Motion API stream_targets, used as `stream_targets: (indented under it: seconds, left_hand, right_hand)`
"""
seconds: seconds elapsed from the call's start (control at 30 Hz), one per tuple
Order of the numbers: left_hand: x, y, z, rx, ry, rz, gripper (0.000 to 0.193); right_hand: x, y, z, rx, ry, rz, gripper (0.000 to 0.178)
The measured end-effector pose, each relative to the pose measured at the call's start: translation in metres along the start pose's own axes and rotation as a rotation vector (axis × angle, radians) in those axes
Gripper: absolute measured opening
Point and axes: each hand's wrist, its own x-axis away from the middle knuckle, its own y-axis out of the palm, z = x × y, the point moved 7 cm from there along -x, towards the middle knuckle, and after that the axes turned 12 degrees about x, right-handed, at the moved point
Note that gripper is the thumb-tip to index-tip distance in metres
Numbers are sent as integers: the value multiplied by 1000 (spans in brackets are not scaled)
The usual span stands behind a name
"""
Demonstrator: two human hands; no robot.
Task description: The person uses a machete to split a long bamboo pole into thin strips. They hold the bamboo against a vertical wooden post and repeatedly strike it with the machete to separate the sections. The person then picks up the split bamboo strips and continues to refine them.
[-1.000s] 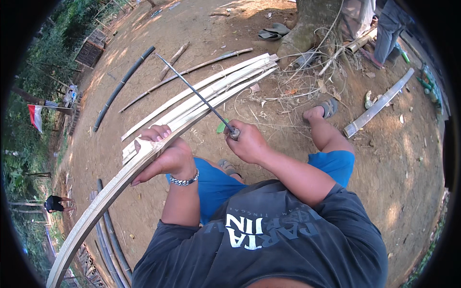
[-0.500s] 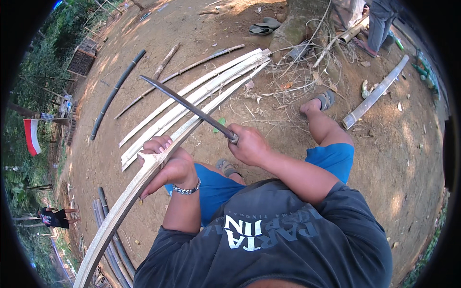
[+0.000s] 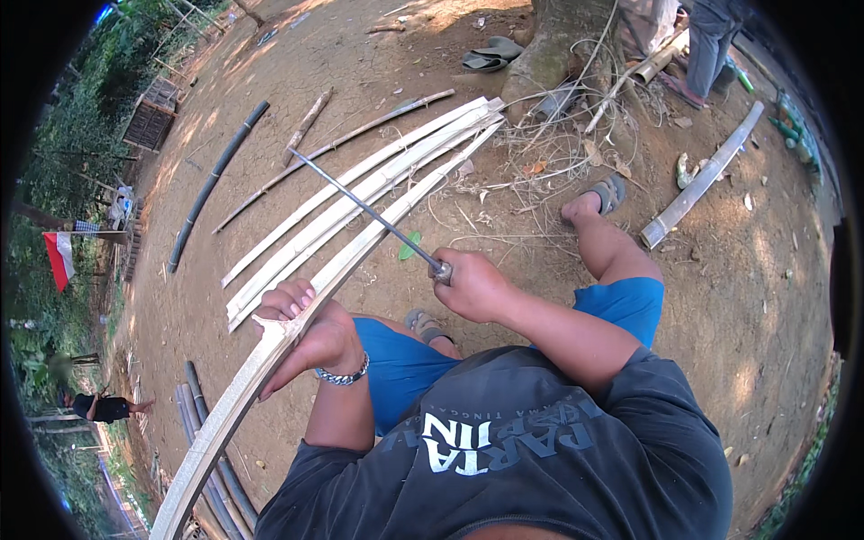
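Note:
A long split bamboo strip (image 3: 236, 393), pale inside and dark along its edge, slants from the lower left up toward the tree. My left hand (image 3: 317, 335) is closed around it, palm up, fingers curled over the far side near a ragged, splintered node. In my right hand (image 3: 474, 285) is the handle of a long machete (image 3: 376, 214); its thin, dark blade points up and left, crossing above the strip. Whether the blade touches the strip I cannot tell. Several pale split bamboo strips (image 3: 310, 236) lie on the ground just beyond.
A tree trunk (image 3: 560, 49) stands ahead with tangled shavings (image 3: 540, 153) at its base. Dark bamboo poles (image 3: 216, 184) lie left, others (image 3: 220, 468) lower left. A split bamboo piece (image 3: 706, 180) lies right. One person (image 3: 711, 49) stands behind the tree, another (image 3: 106, 408) far left.
The machete blade has turned, showing a thinner profile, and my right hand has dropped slightly. My left hand keeps its hold on the strip. The far-left person's pose has shifted.

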Motion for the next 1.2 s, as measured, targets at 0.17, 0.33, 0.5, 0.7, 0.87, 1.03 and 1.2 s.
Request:
stream_targets:
  seconds: [0.17,0.33,0.5,0.7,0.87,1.03,1.2]
  left_hand:
    - [1,15,-7,21,-22,7,95]
    - [4,16,-4,129,-40,-124,95]
    - [-1,13,-3,124,-39,-147,96]
    - [-6,27,11,130,-65,-59,94]
    - [-12,20,20,15,-9,-34,95]
    - [-27,14,17,-29,-11,130,95]
    - [-46,0,10,-136,115,367,97]
  right_hand:
    - [-9,-10,23,-47,74,102,18]
    - [5,0,12,1,-13,79,17]
    - [-9,-16,35,51,107,89,19]
    - [-38,-11,61,45,48,119,21]
    - [-57,-25,86,76,151,79,24]
    - [-35,-9,14,23,-160,10,20]
    - [-71,-21,41,101,-52,27,20]
